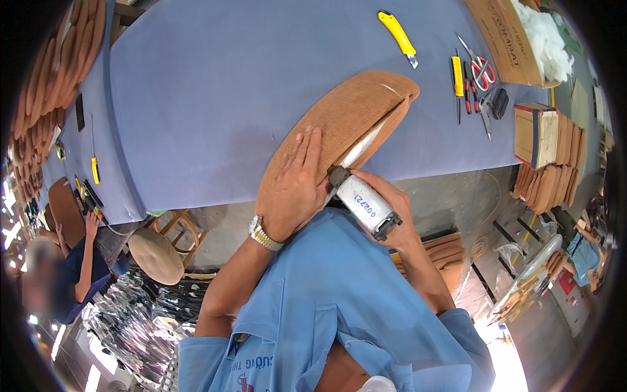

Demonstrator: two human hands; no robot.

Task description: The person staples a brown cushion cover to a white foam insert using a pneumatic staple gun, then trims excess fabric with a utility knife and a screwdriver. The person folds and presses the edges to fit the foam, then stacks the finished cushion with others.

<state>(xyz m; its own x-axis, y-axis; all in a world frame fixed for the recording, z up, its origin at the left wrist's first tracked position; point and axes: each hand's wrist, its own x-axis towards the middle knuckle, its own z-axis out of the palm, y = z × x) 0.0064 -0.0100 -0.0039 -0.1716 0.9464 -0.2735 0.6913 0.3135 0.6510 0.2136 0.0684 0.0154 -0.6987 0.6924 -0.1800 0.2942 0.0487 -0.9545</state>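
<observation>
One flattened left hand lies palm-down on a brown upholstered cushion at the centre of the frame, fingers pointing up, grasping nothing. Just right of it, the right hand grips a silver handheld tool, its black nose near the cushion's gaping seam (a white strip shows inside). The cushion overhangs the near edge of a blue-covered table, whose surface spreads broadly to the upper left. A yellow utility knife, blade out, lies just above the cushion's tip; red-handled scissors, a yellow-handled tool and a cardboard box crowd the upper right.
</observation>
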